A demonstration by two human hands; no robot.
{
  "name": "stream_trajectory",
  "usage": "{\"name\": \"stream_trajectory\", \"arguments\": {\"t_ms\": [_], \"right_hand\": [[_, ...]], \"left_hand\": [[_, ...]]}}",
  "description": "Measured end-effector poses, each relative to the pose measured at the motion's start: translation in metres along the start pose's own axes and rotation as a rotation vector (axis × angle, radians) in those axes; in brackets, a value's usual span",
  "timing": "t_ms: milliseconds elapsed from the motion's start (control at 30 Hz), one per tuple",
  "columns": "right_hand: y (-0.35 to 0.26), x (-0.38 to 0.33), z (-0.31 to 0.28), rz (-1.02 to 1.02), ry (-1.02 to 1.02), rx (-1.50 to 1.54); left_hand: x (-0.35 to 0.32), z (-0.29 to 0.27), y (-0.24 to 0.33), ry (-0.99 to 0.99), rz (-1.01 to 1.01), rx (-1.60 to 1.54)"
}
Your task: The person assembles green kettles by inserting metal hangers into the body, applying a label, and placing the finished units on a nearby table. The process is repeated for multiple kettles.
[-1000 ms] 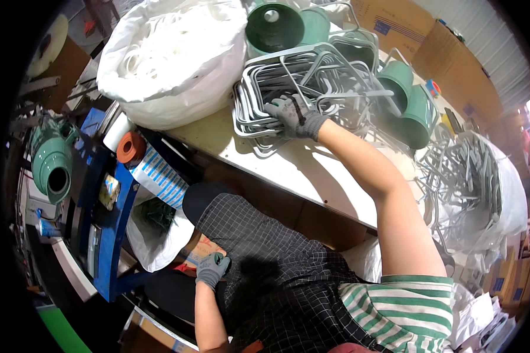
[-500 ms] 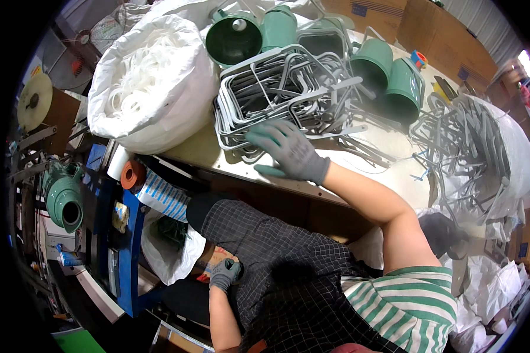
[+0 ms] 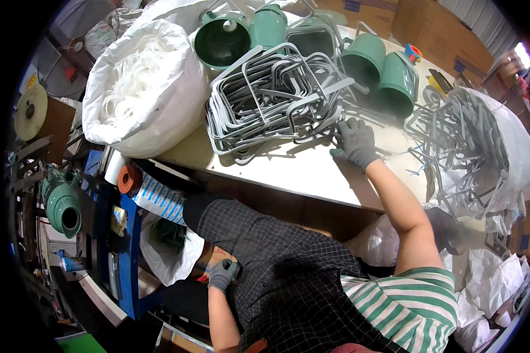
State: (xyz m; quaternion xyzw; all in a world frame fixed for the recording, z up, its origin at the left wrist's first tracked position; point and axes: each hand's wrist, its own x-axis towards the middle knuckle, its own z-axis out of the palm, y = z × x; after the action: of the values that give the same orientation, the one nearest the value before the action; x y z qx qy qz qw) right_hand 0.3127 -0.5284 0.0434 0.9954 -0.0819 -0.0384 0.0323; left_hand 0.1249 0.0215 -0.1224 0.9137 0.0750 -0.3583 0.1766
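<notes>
A heap of grey bent-wire handles [image 3: 265,100] lies nested on the worktable. At the heap's right end is my right hand [image 3: 357,142], in a grey glove with green fingertips. Its fingers are apart, the thumb stands off to the side, and the fingertips touch the wire ends or lie right beside them. My left hand [image 3: 221,275], gloved the same way, rests low by my lap next to the dark checked apron [image 3: 277,247]. Its fingers are curled, and whatever they may hold is hidden.
Behind the heap stand green metal cans [image 3: 222,42]. A white sack [image 3: 176,112] of pale plastic rings is at the left, and a clear bag [image 3: 512,147] of more wire handles at the right. A blue frame [image 3: 132,253] stands beside my left arm.
My right hand has moved right, from the front of the heap to its right end. Several loose handles there have been drawn in against the heap. The left hand stays put.
</notes>
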Motion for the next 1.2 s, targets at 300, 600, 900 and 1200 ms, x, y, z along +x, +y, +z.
{"name": "stream_trajectory", "arguments": {"t_ms": [300, 600, 900, 1200], "right_hand": [[0.05, 0.022, 0.035, 0.112, -0.13, 0.136], [0.062, -0.031, -0.035, 0.034, 0.366, 0.338], [0.088, 0.019, -0.144, 0.095, 0.472, 0.86], [-0.08, 0.128, -0.235, -0.334, 0.437, -0.108]], "left_hand": [[0.003, 0.003, -0.005, 0.003, -0.005, 0.025], [0.0, -0.004, 0.005, -0.076, 0.041, 0.119], [0.009, 0.011, -0.011, -0.054, -0.074, -0.104], [0.017, 0.011, -0.011, -0.019, -0.041, -0.2]]}}
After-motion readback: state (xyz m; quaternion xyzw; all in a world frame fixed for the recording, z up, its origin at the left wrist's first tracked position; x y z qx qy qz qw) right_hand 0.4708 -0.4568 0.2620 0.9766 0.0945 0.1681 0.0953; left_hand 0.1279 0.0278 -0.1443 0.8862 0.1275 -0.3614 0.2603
